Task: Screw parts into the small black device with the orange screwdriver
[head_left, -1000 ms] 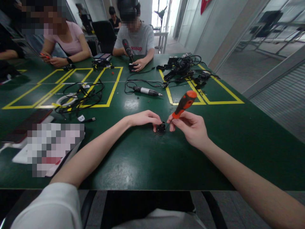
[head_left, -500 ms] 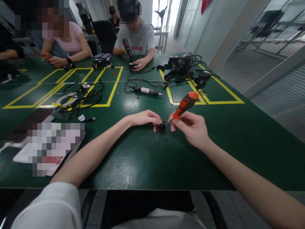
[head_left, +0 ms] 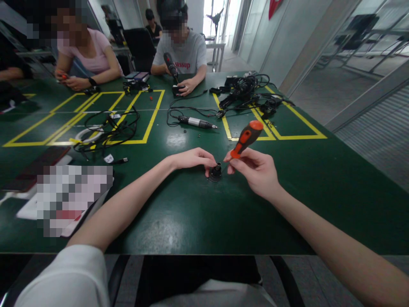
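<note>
A head-worn camera is looking forward and down across the glossy dark-green bench from its near side.

Blk chair, gry flr, brt window

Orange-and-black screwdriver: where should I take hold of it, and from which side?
Probably by its thick handle, near the top, from above: it leans up to the right with that end free, while the right hand pinches it low, near the thin shaft.
</note>
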